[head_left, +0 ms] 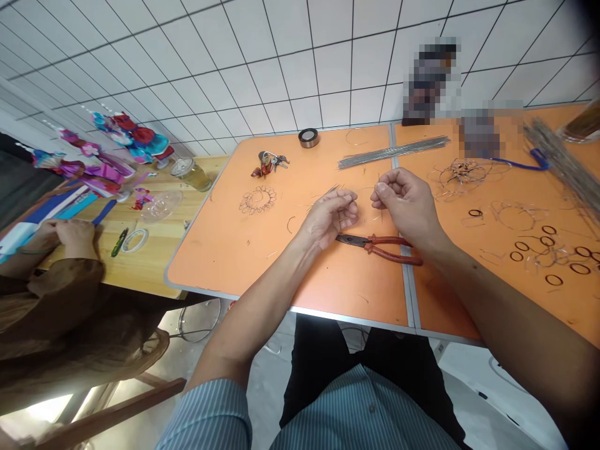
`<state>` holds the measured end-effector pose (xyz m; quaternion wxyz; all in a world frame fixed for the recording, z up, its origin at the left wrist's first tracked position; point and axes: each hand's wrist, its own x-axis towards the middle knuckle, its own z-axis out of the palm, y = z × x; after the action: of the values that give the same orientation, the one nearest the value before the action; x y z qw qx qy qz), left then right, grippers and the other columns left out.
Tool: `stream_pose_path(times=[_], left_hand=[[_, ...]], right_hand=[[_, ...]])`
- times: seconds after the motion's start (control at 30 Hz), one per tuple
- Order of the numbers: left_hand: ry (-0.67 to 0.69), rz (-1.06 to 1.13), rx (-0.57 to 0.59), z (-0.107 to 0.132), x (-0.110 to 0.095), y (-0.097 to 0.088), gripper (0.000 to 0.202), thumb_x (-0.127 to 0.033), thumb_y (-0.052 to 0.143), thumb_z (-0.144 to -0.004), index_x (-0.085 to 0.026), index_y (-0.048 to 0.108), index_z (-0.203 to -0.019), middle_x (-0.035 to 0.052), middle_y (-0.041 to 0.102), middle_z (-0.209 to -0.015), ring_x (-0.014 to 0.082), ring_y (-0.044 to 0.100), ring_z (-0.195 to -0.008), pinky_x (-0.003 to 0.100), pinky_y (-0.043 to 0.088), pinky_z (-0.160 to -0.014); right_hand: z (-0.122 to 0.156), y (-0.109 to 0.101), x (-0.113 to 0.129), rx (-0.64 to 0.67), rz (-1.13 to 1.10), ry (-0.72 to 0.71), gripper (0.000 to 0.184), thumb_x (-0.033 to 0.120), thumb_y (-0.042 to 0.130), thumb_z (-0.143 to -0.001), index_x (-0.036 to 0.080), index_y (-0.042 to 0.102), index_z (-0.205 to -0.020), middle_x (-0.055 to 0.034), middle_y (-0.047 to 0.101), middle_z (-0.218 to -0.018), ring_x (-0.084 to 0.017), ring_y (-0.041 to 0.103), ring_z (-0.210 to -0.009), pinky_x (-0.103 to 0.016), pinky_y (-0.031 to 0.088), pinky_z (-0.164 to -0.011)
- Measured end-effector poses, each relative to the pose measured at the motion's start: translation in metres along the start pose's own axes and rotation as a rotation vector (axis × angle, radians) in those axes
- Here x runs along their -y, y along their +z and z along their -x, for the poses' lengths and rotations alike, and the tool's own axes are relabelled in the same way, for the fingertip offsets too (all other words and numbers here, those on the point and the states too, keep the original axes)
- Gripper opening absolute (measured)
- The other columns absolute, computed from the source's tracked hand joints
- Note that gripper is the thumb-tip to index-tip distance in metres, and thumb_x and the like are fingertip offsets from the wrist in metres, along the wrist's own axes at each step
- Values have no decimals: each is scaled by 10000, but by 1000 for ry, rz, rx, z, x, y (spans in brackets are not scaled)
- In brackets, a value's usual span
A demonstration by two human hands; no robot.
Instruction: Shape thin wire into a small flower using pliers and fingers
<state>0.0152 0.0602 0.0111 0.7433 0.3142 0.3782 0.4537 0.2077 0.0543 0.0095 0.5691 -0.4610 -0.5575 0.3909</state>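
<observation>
My left hand [334, 215] and my right hand [402, 199] hover close together over the orange table [234, 250], both with fingers pinched. Thin wire [363, 189] runs between them, and a small bundle of wire ends sticks out of the left fingers. Red-handled pliers [382, 246] lie on the table just below both hands, touching neither. A finished wire flower shape [257, 199] lies to the left of my left hand.
A bundle of straight wires [392, 151], a tape roll [309, 137], keys [268, 164], wire tangles [462, 172] and small dark rings [546, 250] lie on the table. Another person's hands [65, 237] work at a wooden table at left with colourful ornaments [117, 150].
</observation>
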Motion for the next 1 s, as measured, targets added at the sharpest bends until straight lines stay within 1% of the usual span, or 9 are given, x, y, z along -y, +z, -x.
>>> stream_pose_path(times=[0.1, 0.2, 0.33, 0.4, 0.53, 0.63, 0.73, 0.87, 1.0], left_hand=[[12, -4, 5, 1, -1, 0, 107, -202, 838, -932, -166, 738, -937, -27, 709, -732, 89, 668, -669, 260, 634, -798], [38, -17, -28, 1, -2, 0, 138, -204, 861, -922, -173, 726, -912, -36, 683, -712, 88, 644, -652, 267, 650, -803], [86, -54, -110, 0, -4, 1, 175, -220, 885, -911, -189, 714, -887, -64, 617, -656, 85, 585, -596, 262, 650, -762], [103, -66, -135, 0, -5, 2, 170, -220, 885, -906, -193, 719, -890, -73, 586, -639, 83, 552, -572, 255, 641, -732], [151, -127, -147, 1, -5, 3, 153, -196, 853, -899, -186, 710, -843, -62, 574, -639, 71, 497, -549, 212, 566, -638], [180, -223, -145, 6, -6, 4, 145, -165, 816, -892, -177, 705, -799, -43, 572, -644, 55, 436, -519, 178, 354, -499], [166, -321, -100, 10, -8, 6, 133, -172, 794, -902, -176, 714, -796, -37, 567, -629, 45, 347, -474, 207, 201, -460], [210, -384, -64, 12, -7, 8, 145, -232, 847, -908, -177, 756, -809, -19, 620, -639, 53, 365, -491, 230, 221, -479], [273, -347, -77, 11, -5, 8, 94, -241, 895, -915, -181, 832, -881, -17, 636, -656, 58, 393, -528, 229, 248, -502]], right_hand=[[0, -1, -1, 22, 4, 38, 195, 308, 841, -1032, 281, 666, -949, 4, 737, -832, -186, 742, -786, -353, 679, -794], [0, -3, -1, 45, 31, 73, 220, 390, 854, -1038, 284, 677, -964, -24, 779, -896, -217, 772, -849, -394, 686, -840], [-4, -9, 0, -62, 93, 14, 308, 536, 848, -1042, 294, 671, -969, -61, 800, -1021, -267, 797, -1010, -445, 675, -929], [-5, -10, 3, -100, 108, -2, 333, 577, 832, -1043, 299, 661, -976, -63, 790, -1023, -269, 792, -991, -444, 666, -913], [0, -7, 13, -59, 202, -53, 252, 487, 831, -1020, 298, 689, -931, -43, 732, -906, -250, 711, -839, -435, 620, -820], [5, -1, 18, -4, 256, -77, 158, 383, 833, -988, 293, 727, -910, -33, 720, -869, -243, 669, -809, -427, 578, -784], [8, 2, 19, 37, 231, -53, 127, 344, 834, -963, 285, 744, -896, -35, 736, -867, -237, 673, -798, -423, 570, -775], [9, 1, 18, 77, 164, 35, 136, 362, 862, -929, 277, 764, -886, -45, 766, -887, -241, 700, -811, -407, 577, -740], [11, 2, 16, 117, 215, 25, 126, 340, 856, -927, 269, 788, -849, -41, 775, -854, -231, 678, -789, -396, 545, -720]])
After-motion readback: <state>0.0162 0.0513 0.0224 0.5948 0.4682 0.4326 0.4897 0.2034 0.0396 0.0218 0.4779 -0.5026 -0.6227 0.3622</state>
